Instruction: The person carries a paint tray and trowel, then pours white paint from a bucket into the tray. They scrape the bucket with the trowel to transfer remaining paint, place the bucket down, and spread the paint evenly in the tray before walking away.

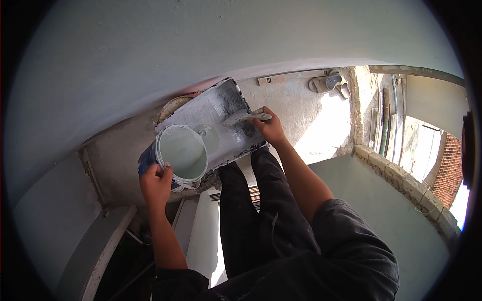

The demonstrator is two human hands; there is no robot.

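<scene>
My left hand (156, 183) is closed on the rim of a blue paint bucket (147, 158), thumb over the edge. The bucket is tilted over a large paint-smeared tray (228, 146), its mouth showing pale grey-green paint (182, 150). A round puddle of the same paint (208, 138) lies on the tray beside the rim. Over the tray's right side, my right hand (271, 128) grips a flat tool caked with paint (241, 117), its broad end pointing left. Whether it is a brush or a scraper I cannot tell.
A pale wall (226, 37) curves close behind the tray. A round woven-looking thing (173, 108) is partly hidden behind it. Sandals (331, 83) and a long flat strip (291, 77) lie on the concrete floor. A rough low ledge (409, 185) runs along the right.
</scene>
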